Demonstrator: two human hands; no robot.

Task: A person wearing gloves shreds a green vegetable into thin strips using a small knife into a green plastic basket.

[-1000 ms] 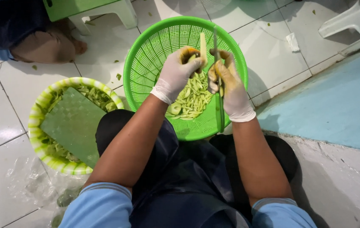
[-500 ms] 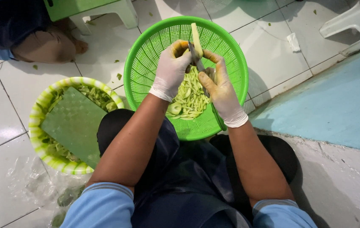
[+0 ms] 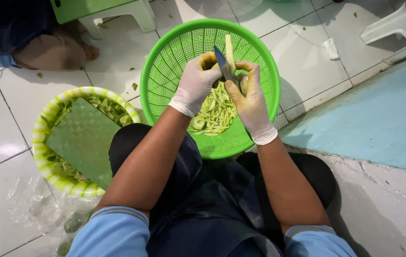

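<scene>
- A pale green vegetable stalk [image 3: 230, 47] is being held upright over the green colander [image 3: 165, 71], between the two gloved hands and above the heap of cut pieces.
- The stalk is being pinched low down by the right hand [image 3: 250, 102], whose fingers are closed narrowly around its base; its upper part is standing free above the glove.
- A knife [image 3: 222, 64] is being gripped by the left hand [image 3: 195, 88], the fingers wrapped tightly about the handle, with the blade lying against the stalk's side.
- The stalk is being judged light and fairly stiff, since it is standing straight without sagging; a freshly cut surface is likely being made moist and slippery, so a hold low on the stem, away from the blade, is being favoured.
- It is being seen as long, slim and straight, pale yellow-green, with flat-looking sides.
- The cut strips [image 3: 215, 114] in the colander are being seen as thin, soft-looking and pale green, with one round slice among them.
- A striped yellow-green basket [image 3: 41, 138] of greens is being covered partly by a green board [image 3: 81, 140], to the left of the knees.
</scene>
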